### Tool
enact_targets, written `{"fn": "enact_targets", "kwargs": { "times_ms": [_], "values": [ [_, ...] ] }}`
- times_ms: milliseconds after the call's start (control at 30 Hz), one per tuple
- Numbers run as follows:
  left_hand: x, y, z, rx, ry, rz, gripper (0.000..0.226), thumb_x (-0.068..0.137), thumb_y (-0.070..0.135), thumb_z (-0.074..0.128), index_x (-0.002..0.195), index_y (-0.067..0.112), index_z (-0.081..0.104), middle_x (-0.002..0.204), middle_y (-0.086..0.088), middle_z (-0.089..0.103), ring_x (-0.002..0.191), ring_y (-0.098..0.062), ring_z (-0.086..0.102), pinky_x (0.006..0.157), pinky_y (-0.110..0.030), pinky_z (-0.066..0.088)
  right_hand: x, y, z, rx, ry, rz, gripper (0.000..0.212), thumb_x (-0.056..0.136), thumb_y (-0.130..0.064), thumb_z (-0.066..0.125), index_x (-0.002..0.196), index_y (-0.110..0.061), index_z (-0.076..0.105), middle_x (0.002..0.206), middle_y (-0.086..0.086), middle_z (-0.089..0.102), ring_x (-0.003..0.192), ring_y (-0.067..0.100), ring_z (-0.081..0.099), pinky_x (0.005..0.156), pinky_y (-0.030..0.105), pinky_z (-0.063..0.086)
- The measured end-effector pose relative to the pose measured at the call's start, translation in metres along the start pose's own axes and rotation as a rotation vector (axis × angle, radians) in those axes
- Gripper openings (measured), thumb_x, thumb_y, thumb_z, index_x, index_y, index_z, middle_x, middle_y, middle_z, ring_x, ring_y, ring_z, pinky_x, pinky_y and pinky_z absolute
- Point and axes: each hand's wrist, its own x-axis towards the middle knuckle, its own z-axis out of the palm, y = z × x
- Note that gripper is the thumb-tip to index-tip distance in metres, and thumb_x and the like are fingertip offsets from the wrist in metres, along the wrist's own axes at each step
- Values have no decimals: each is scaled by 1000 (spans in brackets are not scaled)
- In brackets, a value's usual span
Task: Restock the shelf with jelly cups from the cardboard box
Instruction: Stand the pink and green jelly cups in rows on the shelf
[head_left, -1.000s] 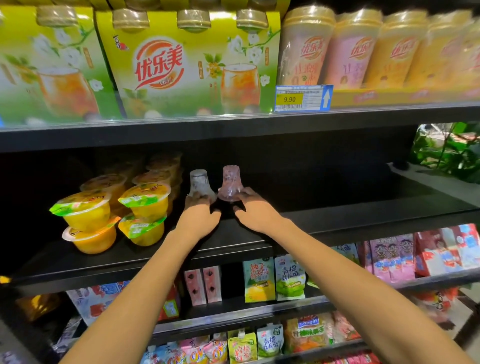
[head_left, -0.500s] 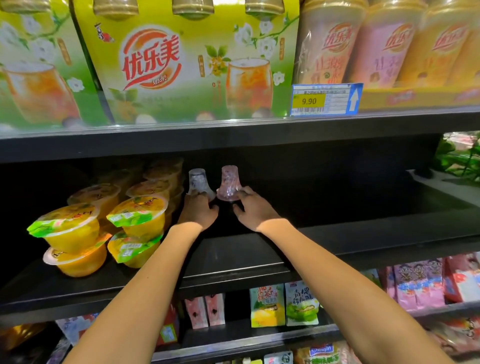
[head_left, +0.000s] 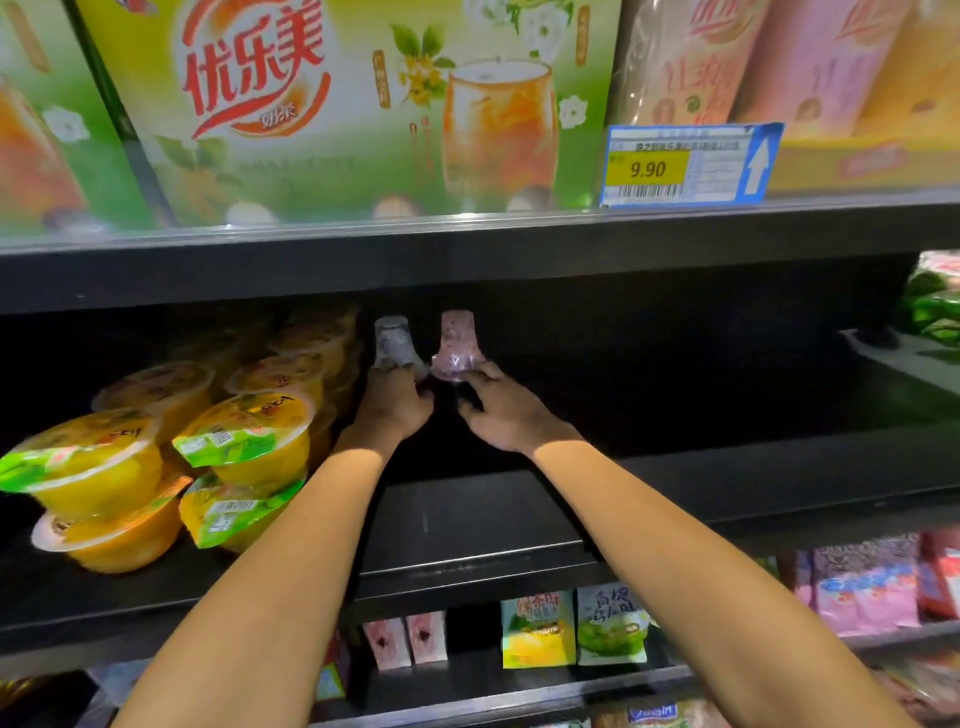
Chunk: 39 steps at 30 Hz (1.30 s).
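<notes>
1. We see two small jelly cups far back on the dark shelf (head_left: 467, 525): a clear cup (head_left: 393, 343) and, just right of it, a pink cup (head_left: 457, 345).
2. Our left hand (head_left: 392, 402) has its fingers curled round the clear cup's base.
3. Our right hand (head_left: 506, 410) pinches the pink cup's base.
4. Left of the clear cup stand stacked yellow cups (head_left: 244, 447).
</notes>
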Motion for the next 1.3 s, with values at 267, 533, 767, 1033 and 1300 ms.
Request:
{"fn": "enact_targets", "kwargs": {
  "times_ms": [267, 533, 767, 1033, 1300],
  "values": [
    [7, 0, 9, 37, -15, 4, 36, 91, 26, 56, 126, 23, 59, 134, -7, 52, 125, -24, 48, 107, -41, 42, 1, 1, -2, -29, -39, 19, 54, 100, -37, 46, 151, -26, 32, 162, -3, 17, 142, 23, 33, 111, 38, 33],
    [-6, 8, 3, 69, -52, -15, 40, 91, 27, 57, 130, 18, 55, 128, -6, 53, 115, -22, 54, 97, -39, 48, 3, -1, 0, -36, -41, 32, 56, 99, -37, 46, 152, -26, 31, 161, -2, 20, 143, 22, 32, 111, 37, 32],
    [-50, 22, -17, 144, -70, 53, 39, 94, 28, 53, 131, 14, 53, 134, -8, 53, 119, -24, 53, 98, -36, 47, -1, -4, -2, -14, -18, 31, 55, 98, -34, 48, 150, -24, 34, 160, 1, 27, 142, 25, 34, 113, 38, 31],
    [-119, 23, -59, 273, -191, 75, 45, 96, 34, 48, 133, 9, 50, 139, -14, 48, 126, -31, 47, 103, -35, 39, -15, -16, -10, -61, 78, 51, 40, 93, -35, 49, 133, -29, 53, 136, 4, 56, 117, 28, 58, 96, 42, 49],
    [-166, 45, -77, 297, -111, 107, 41, 96, 33, 42, 129, 11, 52, 129, -13, 56, 117, -32, 53, 95, -41, 43, -75, -26, -21, -174, 19, 92, 52, 98, -36, 46, 148, -23, 40, 149, 7, 46, 130, 31, 48, 106, 40, 41]
  ]
}}
